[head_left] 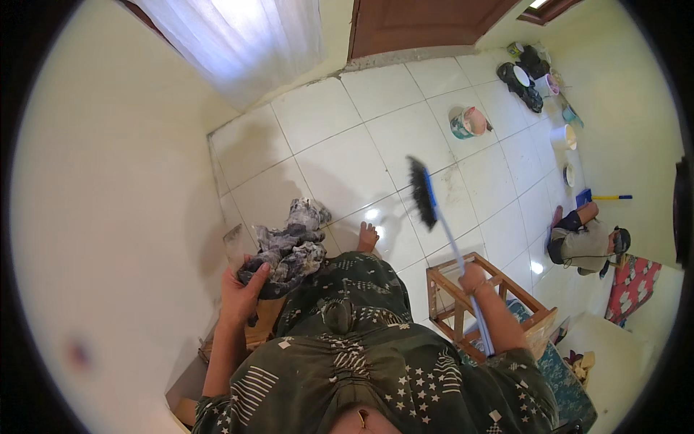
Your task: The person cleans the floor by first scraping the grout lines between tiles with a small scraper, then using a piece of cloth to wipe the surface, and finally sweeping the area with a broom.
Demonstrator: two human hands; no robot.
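1. Broom (434,210): long axis runs diagonal, from lower right up to upper left. Black bristle head w/ blue back sits at the top end, bristles facing left; light-coloured handle slants down-right to the grip. Head is raised, seen over the white floor tiles (340,152); whether it touches them cannot be told.
2. Right hand (473,278): fingers wrapped closed around the broom handle, approx. mid-shaft; lower shaft continues along the forearm toward the bottom of the frame.
3. Left hand (242,293): fingers curled closed on a bundle of cloth (289,249), grey/white/dark patterned, crumpled, held near the cream wall (108,217) on the left.
4. Bare foot (367,236): on the tiles just beyond the person's dark green patterned garment (347,340), toes pointing away.
5. Wooden stool frame (477,293): directly under/behind the right hand, open top, standing on the floor.
6. Far side, near the right wall: a tipped bucket (468,121), a white bucket (562,136), a dark pile of items (524,76), a blue dustpan w/ yellow handle (600,196).
7. Another person (582,242) sits on the floor at right, well apart from the broom.
8. Brown door (426,22) and white curtain (238,36) at the top.
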